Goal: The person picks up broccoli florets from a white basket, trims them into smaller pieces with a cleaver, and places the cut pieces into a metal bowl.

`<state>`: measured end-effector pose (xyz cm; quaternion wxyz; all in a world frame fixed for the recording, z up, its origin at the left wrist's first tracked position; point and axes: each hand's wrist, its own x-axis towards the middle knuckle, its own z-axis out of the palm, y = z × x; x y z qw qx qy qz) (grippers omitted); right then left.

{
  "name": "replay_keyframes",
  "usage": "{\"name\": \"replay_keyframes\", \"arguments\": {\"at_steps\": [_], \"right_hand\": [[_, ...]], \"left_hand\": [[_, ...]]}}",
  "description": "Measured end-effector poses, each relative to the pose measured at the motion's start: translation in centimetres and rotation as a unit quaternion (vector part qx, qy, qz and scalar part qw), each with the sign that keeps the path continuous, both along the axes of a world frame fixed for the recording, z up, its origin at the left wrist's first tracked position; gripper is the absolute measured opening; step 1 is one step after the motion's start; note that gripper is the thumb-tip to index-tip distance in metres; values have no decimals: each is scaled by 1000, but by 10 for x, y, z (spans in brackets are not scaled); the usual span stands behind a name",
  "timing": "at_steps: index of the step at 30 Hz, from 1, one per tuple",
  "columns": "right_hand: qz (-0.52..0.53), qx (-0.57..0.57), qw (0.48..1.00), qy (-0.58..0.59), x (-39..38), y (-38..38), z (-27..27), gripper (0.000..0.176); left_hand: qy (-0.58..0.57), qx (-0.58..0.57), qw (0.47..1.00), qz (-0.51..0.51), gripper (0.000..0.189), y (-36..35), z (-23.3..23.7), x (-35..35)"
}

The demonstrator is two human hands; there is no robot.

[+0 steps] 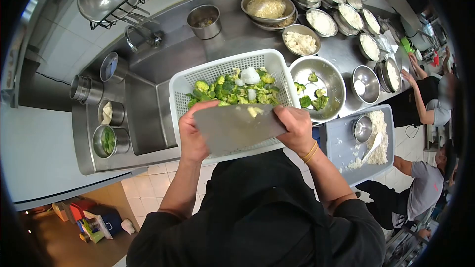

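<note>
A wide, flat cleaver (pixel 235 131) is held level between my two hands, over the near side of a white perforated basket (pixel 179 100). My right hand (pixel 297 127) is closed on its right end, and any handle is hidden. At the left edge, my left hand (pixel 194 131) grips the blade, with some fingers out of sight behind it. Small pale pieces (pixel 254 111) lie on the blade's far part. Beneath and beyond it, the basket holds broccoli florets (pixel 225 90) and a few whitish translucent chunks (pixel 250 75).
Right of the basket stands a steel colander (pixel 336 76) with several broccoli pieces. A grey tub (pixel 341 143) holds rice, a bowl and a white paddle. Rice-filled bowls (pixel 320 22) crowd the back right. A sink (pixel 146 118) lies left. Two people (pixel 420 193) are at the right.
</note>
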<state>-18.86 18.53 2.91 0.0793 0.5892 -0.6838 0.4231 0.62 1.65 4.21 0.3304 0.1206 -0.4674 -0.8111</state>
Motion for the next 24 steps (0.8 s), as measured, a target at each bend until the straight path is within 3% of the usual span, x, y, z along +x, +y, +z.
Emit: {"name": "replay_keyframes", "arguments": {"at_steps": [2,4,11,15,17,20,22,24], "right_hand": [[17,-3,1000,13,5,-4,3,34],[62,-15,997,36,12,-7,17,33],[62,-9,995,76,17,-12,22,33],[58,-3,997,55,14,-14,9,32],[29,12,999,30,10,-13,1,28],[-20,93,995,-9,0,-8,-10,25],[-38,108,993,-24,-3,-7,-19,21],[-83,121,982,-118,-3,-5,-28,17]], "left_hand": [[-107,50,993,21,33,0,3,1],[-91,33,995,24,32,10,9,-6],[-43,-2,999,12,32,11,19,-10],[-10,-2,1000,-2,33,-2,-1,-3],[-56,-198,978,22,32,-12,-17,6],[-37,-103,994,-25,29,-1,5,5],[-17,-104,993,-45,30,-5,5,0],[-45,-49,997,-48,35,-7,8,-3]]}}
